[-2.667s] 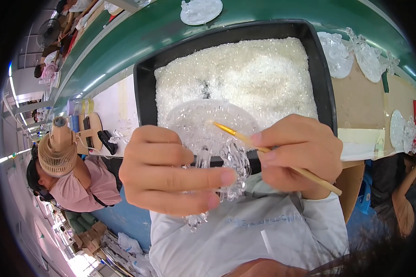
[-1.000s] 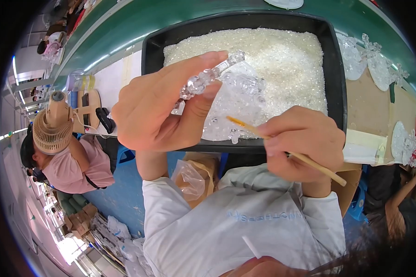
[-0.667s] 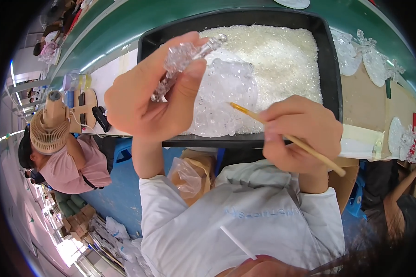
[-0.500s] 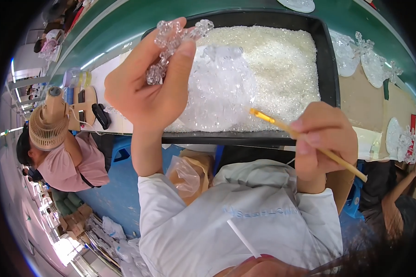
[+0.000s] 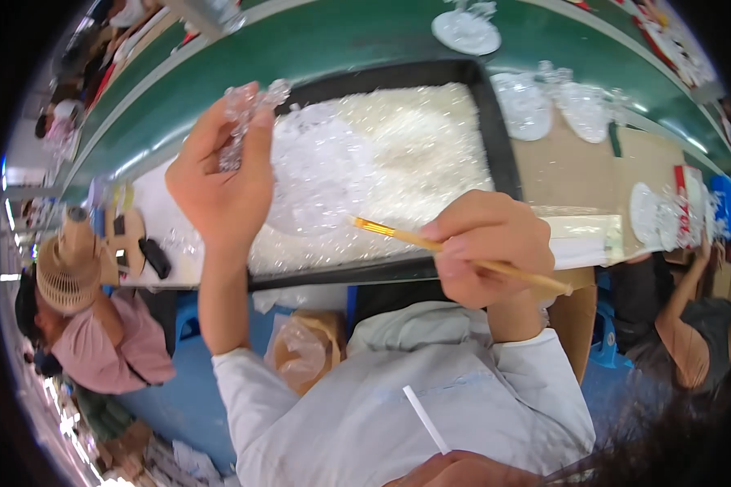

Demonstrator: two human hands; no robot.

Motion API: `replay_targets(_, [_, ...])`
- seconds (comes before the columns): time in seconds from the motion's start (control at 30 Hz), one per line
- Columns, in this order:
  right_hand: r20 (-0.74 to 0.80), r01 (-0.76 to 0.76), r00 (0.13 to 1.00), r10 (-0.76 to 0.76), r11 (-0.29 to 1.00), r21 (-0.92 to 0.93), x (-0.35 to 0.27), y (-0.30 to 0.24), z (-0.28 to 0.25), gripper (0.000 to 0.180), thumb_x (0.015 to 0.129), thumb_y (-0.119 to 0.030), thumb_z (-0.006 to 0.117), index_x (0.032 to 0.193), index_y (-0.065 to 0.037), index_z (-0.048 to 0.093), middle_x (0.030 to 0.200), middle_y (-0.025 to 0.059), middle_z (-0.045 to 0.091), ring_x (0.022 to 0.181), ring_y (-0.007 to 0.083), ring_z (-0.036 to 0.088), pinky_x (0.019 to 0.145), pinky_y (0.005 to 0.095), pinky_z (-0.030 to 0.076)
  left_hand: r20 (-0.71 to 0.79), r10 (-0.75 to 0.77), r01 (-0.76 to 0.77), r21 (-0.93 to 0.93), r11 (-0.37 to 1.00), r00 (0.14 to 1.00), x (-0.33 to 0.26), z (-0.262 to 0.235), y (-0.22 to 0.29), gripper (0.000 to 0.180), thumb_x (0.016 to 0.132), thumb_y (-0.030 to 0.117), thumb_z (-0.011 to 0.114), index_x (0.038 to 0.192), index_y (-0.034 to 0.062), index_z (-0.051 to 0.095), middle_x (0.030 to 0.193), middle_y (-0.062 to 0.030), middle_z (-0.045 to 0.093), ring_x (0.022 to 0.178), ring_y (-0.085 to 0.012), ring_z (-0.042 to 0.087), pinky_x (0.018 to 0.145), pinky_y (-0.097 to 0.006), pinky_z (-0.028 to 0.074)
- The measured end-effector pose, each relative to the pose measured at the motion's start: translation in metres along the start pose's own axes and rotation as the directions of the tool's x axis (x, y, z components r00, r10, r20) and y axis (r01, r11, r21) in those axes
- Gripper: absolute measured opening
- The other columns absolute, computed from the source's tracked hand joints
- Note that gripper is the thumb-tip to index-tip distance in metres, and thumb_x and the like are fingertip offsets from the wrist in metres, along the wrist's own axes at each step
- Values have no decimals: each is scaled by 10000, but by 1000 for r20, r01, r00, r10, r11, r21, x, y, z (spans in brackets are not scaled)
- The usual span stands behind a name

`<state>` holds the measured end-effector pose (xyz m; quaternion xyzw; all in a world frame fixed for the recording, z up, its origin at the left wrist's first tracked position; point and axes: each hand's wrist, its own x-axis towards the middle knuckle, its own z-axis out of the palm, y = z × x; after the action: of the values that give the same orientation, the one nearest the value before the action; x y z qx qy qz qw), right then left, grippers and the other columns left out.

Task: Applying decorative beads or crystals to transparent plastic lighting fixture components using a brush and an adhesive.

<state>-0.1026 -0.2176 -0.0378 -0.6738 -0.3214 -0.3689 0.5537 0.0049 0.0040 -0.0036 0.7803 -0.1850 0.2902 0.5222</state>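
Note:
My left hand is closed on a clear, knobbly figurine of transparent plastic or glass, pinched between thumb and fingers. To the right of its stem a whitish round disc, apparently the figurine's base, is held tilted over the tray and looks coated with granules. My right hand grips a slim paintbrush with a pale wooden handle and gold ferrule. Its tip is at the disc's lower right edge; whether it touches cannot be told. A black tray full of sparkling white granules lies beneath both hands.
Similar clear figurines on round bases stand right of the tray, with another base at the back. Co-workers sit on both sides, the left one by a tan fan. A plastic bag sits in a brown container below the table.
The whole view has shifted, so tray and hands sit further left and lower in it. Both hands keep their hold, and the brush stays near the disc's lower right edge.

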Motion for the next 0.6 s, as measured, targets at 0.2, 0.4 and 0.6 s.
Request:
replay_targets(0.2, [-202, -114, 976, 77, 978, -176, -4, -6, -66, 172, 913, -84, 638, 1033, 9, 557, 815, 173, 619, 611, 186, 578, 518, 254, 477, 145, 307, -332, 205, 921, 941, 89, 54, -9, 218, 907, 156, 683, 1076, 20, 650, 947, -150, 727, 849, -277, 710, 747, -354, 543])
replay_targets(0.4, [-410, -298, 894, 182, 924, -240, -41, -30, -103, 118, 915, -51, 617, 1003, 11, 568, 812, 151, 620, 603, 140, 554, 506, 223, 441, 351, 153, -279, 346, 896, 924, 167, 164, -118, 272, 869, 149, 634, 1103, 47, 539, 922, -264, 679, 897, -485, 646, 777, -527, 513])
replay_targets(0.6, [-566, -521, 788, 244, 755, -399, -116, -74, -151, 74, 909, -43, 596, 967, 2, 584, 802, 114, 620, 616, 120, 551, 543, 209, 427, 479, -6, -376, 696, 612, 878, 176, 238, -142, 512, 828, 216, 665, 1259, 61, 436, 1075, -320, 644, 995, -464, 643, 818, -525, 534])
